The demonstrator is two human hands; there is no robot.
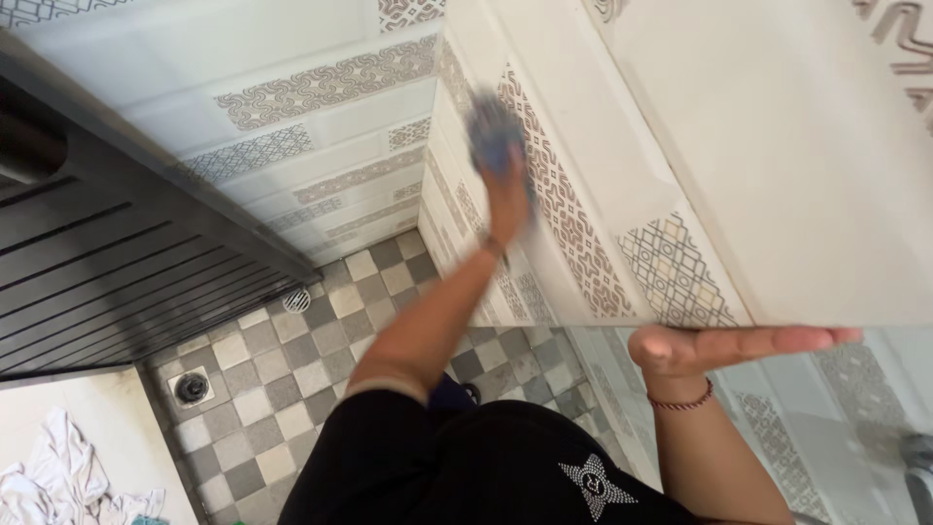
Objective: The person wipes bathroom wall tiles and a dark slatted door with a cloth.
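We are looking down into a tiled bathroom corner, with pale wall tiles (pixel 777 146) carrying brown patterned bands and a checkered grey and cream floor (pixel 282 379) below. On the left runs a dark slatted door (pixel 107 253), and at its foot sits a small round floor drain (pixel 297 300). A second, darker drain in a square plate (pixel 191 387) lies nearer the bottom left, just beside a pale threshold where a crumpled white cloth (pixel 58 476) is heaped.

Now to the hands. The left hand (pixel 505 190) is stretched far out along the right-hand wall, pressed against a patterned band near the corner. It is closed around a blue scrubbing cloth (pixel 493 131), which shows blurred above the fingers and lies flat against the tile. We cannot make out the individual fingers through the blur. A thin band circles that wrist.

The right hand (pixel 729 345) is much closer to us, open and flat, fingers straight and together, its edge braced against the wall along the lower line of a large cream tile. It holds nothing. A reddish beaded bracelet (pixel 682 401) sits on that wrist.

Below, we see the person's black top (pixel 466 467) with a studded star motif (pixel 595 484). At the far right edge a metal fitting (pixel 918 457) shows, too blurred to identify.
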